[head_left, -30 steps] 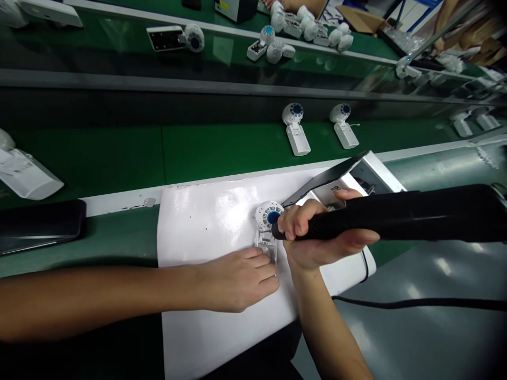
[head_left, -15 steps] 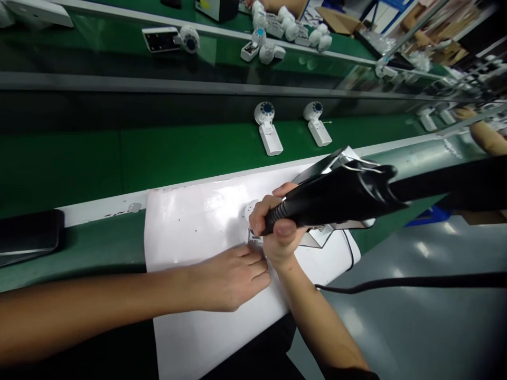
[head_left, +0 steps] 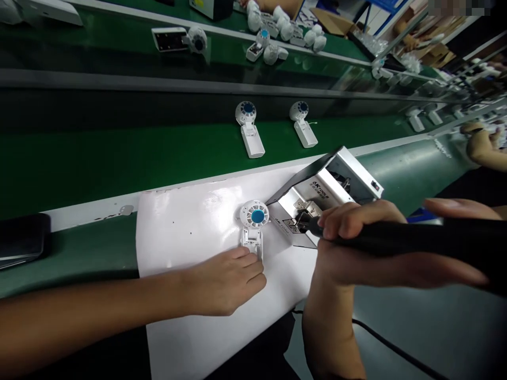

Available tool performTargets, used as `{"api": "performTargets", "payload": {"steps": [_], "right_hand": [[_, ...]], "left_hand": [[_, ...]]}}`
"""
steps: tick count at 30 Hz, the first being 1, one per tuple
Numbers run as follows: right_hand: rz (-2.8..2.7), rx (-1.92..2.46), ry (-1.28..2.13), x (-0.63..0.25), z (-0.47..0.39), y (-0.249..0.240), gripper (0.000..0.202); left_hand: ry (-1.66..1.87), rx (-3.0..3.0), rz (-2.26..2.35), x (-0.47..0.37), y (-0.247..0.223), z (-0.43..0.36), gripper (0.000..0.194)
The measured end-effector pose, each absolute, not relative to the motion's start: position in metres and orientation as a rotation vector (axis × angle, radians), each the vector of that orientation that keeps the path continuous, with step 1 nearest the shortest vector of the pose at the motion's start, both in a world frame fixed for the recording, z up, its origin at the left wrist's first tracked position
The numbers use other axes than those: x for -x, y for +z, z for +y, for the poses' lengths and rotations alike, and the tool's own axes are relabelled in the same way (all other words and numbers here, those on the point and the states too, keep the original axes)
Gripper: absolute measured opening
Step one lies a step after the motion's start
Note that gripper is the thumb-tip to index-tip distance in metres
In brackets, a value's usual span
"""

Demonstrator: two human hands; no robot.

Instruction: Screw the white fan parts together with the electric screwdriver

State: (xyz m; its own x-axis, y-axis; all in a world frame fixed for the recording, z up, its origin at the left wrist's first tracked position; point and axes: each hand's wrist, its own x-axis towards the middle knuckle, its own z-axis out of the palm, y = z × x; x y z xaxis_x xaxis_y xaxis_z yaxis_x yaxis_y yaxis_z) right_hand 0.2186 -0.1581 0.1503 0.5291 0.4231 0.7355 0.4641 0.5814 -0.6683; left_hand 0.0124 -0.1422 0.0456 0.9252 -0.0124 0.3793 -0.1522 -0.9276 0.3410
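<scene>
A white device [head_left: 254, 215] with a round blue-centred head and a hinged rectangular body lies on a white sheet [head_left: 190, 221]. My left hand [head_left: 232, 282] is closed on the lower end of that body, fingertips hidden beneath the knuckles. My right hand [head_left: 352, 243] grips a black electric screwdriver [head_left: 380, 237]. The tool's tip is at the front of a silver screw feeder box [head_left: 320, 192], to the right of the device. Whether a screw is on the tip cannot be made out.
Two similar white devices [head_left: 252, 140] [head_left: 304, 132] lie on the green belt [head_left: 158, 153] behind the sheet. A dark phone-like slab [head_left: 24, 240] sits at the left. More devices stand on the upper shelf; another person's arm [head_left: 483, 148] is at the far right.
My right hand and the screwdriver have moved right, off the device to the screw feeder, uncovering the device. My left hand stays on the device. The belt devices have shifted left.
</scene>
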Motion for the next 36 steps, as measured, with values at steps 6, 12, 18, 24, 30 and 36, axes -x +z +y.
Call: {"api": "performTargets", "payload": {"steps": [6, 12, 18, 24, 30, 36], "right_hand": [[-0.975, 1.045, 0.057, -0.222, -0.163, 0.147, 0.045], [-1.050, 0.906, 0.375, -0.199, -0.161, 0.145, 0.047], [-0.978, 0.889, 0.466, -0.186, -0.147, 0.120, 0.041], [-0.887, 0.908, 0.524, -0.187, -0.145, 0.108, 0.044], [-0.961, 0.870, 0.578, -0.186, -0.139, 0.101, 0.038], [-0.954, 0.849, 0.607, -0.183, -0.140, 0.098, 0.040]], "left_hand": [[0.498, -2.705, -0.105, -0.013, 0.050, -0.141, 0.017], [0.516, -2.710, -0.108, -0.014, 0.048, -0.141, 0.011], [0.539, -2.731, -0.102, -0.014, 0.047, -0.142, 0.010], [0.558, -2.740, -0.104, -0.015, 0.047, -0.142, 0.009], [0.579, -2.765, -0.113, -0.014, 0.047, -0.142, 0.010], [0.606, -2.807, -0.128, -0.015, 0.048, -0.138, 0.011]]}}
